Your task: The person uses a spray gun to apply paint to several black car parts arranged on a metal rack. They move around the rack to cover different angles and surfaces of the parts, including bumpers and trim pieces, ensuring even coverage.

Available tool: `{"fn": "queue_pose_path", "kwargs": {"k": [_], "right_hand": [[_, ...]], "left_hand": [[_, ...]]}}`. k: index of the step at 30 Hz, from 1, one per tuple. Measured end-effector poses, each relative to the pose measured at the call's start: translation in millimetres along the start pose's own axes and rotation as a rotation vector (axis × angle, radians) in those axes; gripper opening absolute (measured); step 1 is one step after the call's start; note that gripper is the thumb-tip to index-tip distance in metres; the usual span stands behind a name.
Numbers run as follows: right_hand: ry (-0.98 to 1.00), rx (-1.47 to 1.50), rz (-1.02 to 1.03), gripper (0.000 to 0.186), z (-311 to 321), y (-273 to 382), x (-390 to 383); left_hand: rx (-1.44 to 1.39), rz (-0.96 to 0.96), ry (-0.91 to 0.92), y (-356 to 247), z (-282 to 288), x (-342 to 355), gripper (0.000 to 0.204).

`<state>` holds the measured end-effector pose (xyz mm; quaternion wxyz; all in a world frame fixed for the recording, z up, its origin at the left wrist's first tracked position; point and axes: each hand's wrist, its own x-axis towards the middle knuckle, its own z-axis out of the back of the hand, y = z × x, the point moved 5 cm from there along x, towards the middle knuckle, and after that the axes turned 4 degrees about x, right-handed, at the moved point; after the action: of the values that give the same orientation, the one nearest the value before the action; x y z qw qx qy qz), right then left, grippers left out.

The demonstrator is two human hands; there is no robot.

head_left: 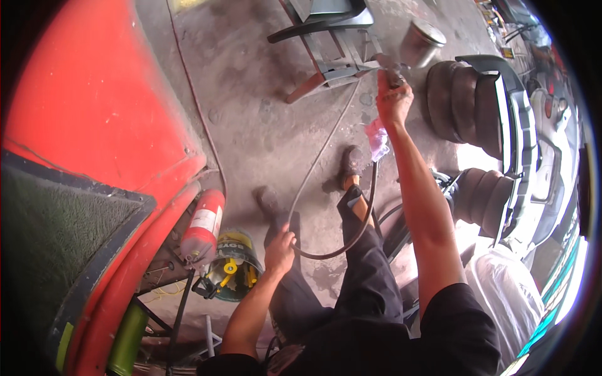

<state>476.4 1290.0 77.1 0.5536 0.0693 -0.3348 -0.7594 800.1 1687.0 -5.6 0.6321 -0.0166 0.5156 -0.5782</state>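
Observation:
My right hand (395,100) reaches forward and is closed around a grey spray gun (392,65), whose details are blurred. Below that hand hangs a pink-white cloth (377,139), with a dark hose (342,249) coming down from it. This hose loops across my legs to my left hand (280,249), whose fingers are wrapped round it. From there a thinner-looking stretch runs up over the floor toward the stand. Just left of the gun, a glossy black curved panel (329,24) rests on a metal stand (323,78).
At left stands a red vehicle panel (94,94) with a dark window. Beside it are a red fire extinguisher (204,225) and a bucket (241,241) holding yellow-handled tools. A metal can (423,44), stacked dark bumper-like parts (461,103) and a white car (549,150) are at right.

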Motion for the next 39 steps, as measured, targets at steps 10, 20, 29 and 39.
{"fn": "queue_pose_path", "kwargs": {"k": [10,20,29,39], "right_hand": [[0.492,0.587,-0.417,0.030,18,-47,-25],[0.016,0.500,-0.388,0.030,59,-192,130],[0.848,0.607,-0.124,0.043,83,-222,115],[0.330,0.459,-0.084,0.036,75,-256,274]], "left_hand": [[0.177,0.014,0.039,-41,-24,27,0.018],[0.201,0.034,-0.096,-135,-75,56,0.017],[0.200,-0.073,-0.092,-282,-79,79,0.028],[0.179,-0.183,-0.086,-414,-99,142,0.033]]}}
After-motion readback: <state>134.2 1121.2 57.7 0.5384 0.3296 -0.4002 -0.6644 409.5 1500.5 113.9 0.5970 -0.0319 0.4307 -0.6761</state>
